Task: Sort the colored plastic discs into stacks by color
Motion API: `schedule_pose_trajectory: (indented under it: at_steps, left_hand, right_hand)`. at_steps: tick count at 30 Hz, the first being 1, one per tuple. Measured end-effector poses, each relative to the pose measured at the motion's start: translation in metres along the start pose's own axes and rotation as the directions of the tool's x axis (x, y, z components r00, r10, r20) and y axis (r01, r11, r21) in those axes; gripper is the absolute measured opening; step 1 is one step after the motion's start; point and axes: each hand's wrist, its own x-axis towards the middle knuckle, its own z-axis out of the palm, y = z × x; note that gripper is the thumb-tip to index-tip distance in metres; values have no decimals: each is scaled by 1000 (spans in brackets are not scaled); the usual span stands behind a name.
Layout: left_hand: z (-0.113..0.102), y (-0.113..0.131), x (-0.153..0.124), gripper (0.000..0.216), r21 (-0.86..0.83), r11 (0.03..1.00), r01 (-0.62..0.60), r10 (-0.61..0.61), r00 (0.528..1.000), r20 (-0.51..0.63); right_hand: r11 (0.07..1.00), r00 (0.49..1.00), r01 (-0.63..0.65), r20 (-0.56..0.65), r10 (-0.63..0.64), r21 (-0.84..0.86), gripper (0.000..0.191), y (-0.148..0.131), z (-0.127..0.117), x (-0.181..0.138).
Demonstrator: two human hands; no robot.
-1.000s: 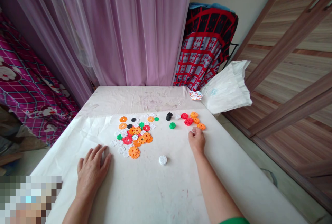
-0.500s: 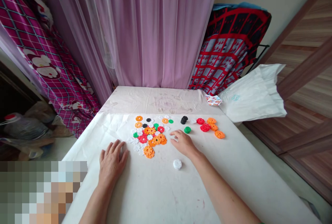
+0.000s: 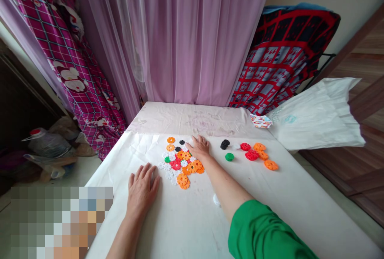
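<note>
My left hand (image 3: 141, 192) lies flat on the white-covered table (image 3: 180, 231), fingers spread, left of a loose pile of notched plastic discs. My right hand (image 3: 199, 148) reaches over the pile's far right edge, palm down with fingers apart, hiding some discs beneath it. In the pile are orange discs (image 3: 192, 167), red discs (image 3: 175, 164), white discs (image 3: 171, 177), a green disc (image 3: 167, 159) and black discs (image 3: 178, 149). Partly behind my right forearm is a white disc stack (image 3: 216, 200).
Right of the pile stand a black stack (image 3: 225, 144), a green stack (image 3: 229, 156), red stacks (image 3: 251, 154) and orange stacks (image 3: 271, 165). A white bag (image 3: 318, 119) hangs at the table's right edge beside a small patterned paper piece (image 3: 261, 121). Purple curtains (image 3: 195, 43) hang behind.
My right hand has moved forward and left, from beside the pile to over its far right edge. The view has shifted left; my left hand stays flat on the table.
</note>
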Motion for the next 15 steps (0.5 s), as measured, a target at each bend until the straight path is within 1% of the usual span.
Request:
schedule_pose_trajectory:
  at_steps: [2, 4, 6, 9, 11, 14, 15]
  left_hand:
    - [1, -1, 0, 43, -8, 1000, -4, 4, 1000, -3]
    - [2, -1, 0, 43, -14, 1000, -6, 6, 1000, -7]
    - [3, -1, 0, 44, -19, 1000, -7, 7, 1000, -10]
    - [4, -1, 0, 44, -31, 999, -10, 10, 1000, -16]
    - [5, 0, 0, 44, -38, 999, -24, 23, 1000, -19]
    - [6, 0, 0, 44, -44, 998, -39, 38, 999, -11]
    - [6, 0, 0, 44, -45, 998, -39, 38, 999, -8]
  right_hand:
    - [989, 989, 146, 38, -146, -16, 59, -8, 5, -5]
    - [963, 961, 271, 51, -270, -12, 59, -12, 10, -15]
    - [934, 932, 357, 58, -357, 2, 60, -11, 11, -28]
    - [885, 878, 463, 108, -466, 51, 58, -11, 6, -37]
    - [873, 868, 481, 98, -487, 75, 55, -19, -2, -32]
    - [901, 900, 430, 57, -433, 49, 52, -45, -11, -8]
    - [911, 908, 411, 79, -412, 33, 54, -55, -12, 2]
